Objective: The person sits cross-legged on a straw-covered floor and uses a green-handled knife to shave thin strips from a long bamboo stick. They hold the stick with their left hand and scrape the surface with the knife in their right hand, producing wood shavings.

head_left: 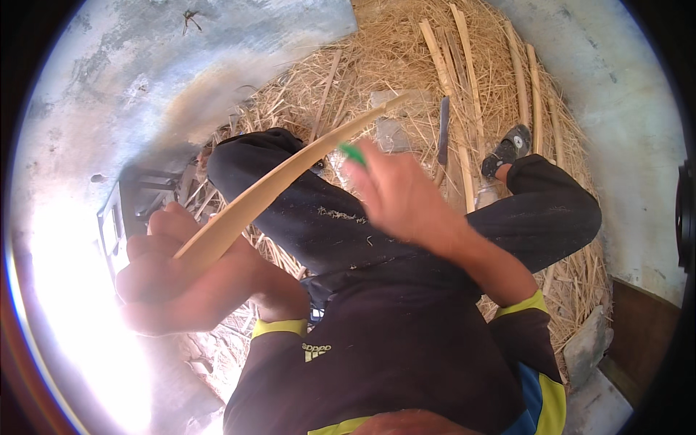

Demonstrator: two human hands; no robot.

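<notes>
A long, pale strip of split bamboo (279,177) slants across the view, its tapered end up toward the straw. My left hand (192,283) is closed around its lower end, at the left. Over my lap, my right hand (402,192) is closed and blurred by motion, close to the strip's right side. A green piece (352,153), perhaps a handle, sticks out by its thumb; the rest is hidden in the fist. Whether this hand's tool touches the bamboo I cannot tell.
Straw and shavings (384,36) cover the ground beyond my crossed legs. Several long bamboo strips (467,65) lie there, beside a dark blade (444,130). Grey walls rise on the left (130,87) and right (602,87). A stone slab (587,337) stands at lower right.
</notes>
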